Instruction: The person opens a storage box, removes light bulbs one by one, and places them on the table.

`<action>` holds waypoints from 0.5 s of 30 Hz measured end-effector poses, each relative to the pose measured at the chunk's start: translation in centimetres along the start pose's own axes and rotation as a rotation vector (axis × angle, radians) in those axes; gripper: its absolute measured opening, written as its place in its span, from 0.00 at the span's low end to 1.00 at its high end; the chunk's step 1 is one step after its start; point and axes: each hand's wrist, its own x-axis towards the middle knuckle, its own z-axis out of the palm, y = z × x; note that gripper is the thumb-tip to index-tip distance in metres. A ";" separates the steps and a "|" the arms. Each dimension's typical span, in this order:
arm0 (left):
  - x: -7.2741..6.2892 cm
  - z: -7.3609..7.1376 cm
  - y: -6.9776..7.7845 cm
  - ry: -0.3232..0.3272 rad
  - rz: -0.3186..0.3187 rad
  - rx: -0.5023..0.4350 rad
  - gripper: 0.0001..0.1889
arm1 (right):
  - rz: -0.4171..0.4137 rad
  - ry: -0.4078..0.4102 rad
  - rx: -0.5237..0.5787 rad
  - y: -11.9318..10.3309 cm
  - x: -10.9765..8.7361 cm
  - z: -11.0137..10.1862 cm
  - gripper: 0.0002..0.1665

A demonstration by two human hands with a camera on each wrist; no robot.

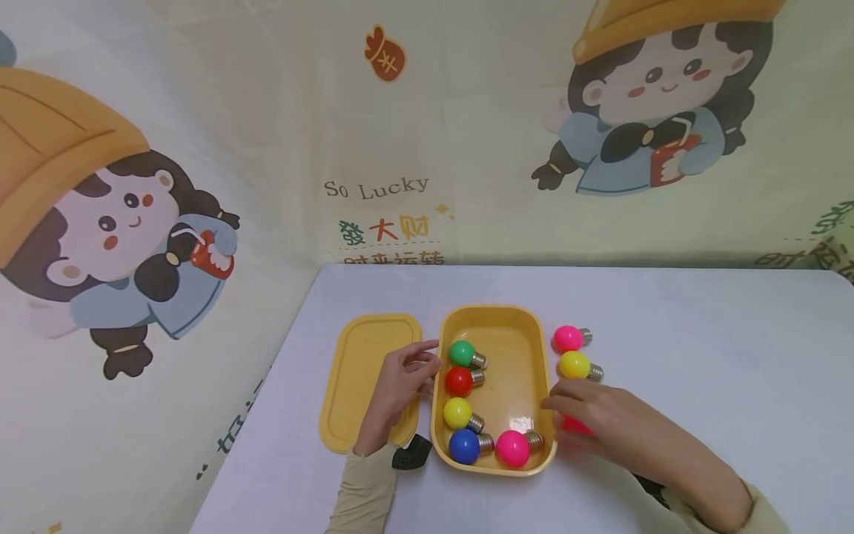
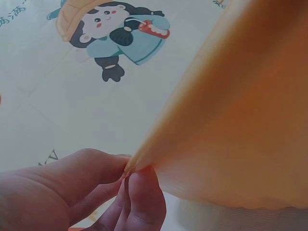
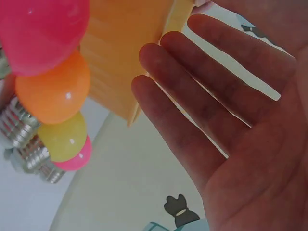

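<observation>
A yellow plastic box (image 1: 494, 315) stands on the table with several toy light bulbs in it: green (image 1: 462, 353), red (image 1: 459, 382), yellow (image 1: 457, 413), blue (image 1: 465, 446) and pink (image 1: 513, 449). My left hand (image 1: 403, 382) pinches the box's left rim between thumb and fingers, as the left wrist view shows close up. On the other side, my right hand (image 1: 594, 411) holds its fingers (image 3: 178, 125) straight, fingertips right at the box's right wall. A pinkish-red bulb (image 1: 576, 425) shows partly under that hand. An orange bulb (image 3: 53, 89) appears in the right wrist view.
Outside the box, at its right, lie a pink bulb (image 1: 568, 338) and a yellow bulb (image 1: 574, 365). A flat yellow lid (image 1: 353, 371) lies left of the box, partly under the left forearm. A cartoon-printed cloth (image 1: 487, 208) hangs behind the white table (image 1: 700, 334).
</observation>
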 end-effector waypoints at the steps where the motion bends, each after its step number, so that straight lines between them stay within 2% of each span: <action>1: 0.2 0.0 -0.3 0.001 -0.003 0.002 0.21 | -0.004 0.000 0.002 -0.1 0.1 0.0 0.28; 7: 1.1 -0.1 -2.3 0.007 0.002 0.004 0.21 | -0.004 -0.009 0.032 -0.7 1.0 0.1 0.25; 15: 1.1 -0.2 -2.5 0.007 0.019 -0.012 0.22 | -0.082 -0.001 0.039 -1.5 2.2 0.5 0.22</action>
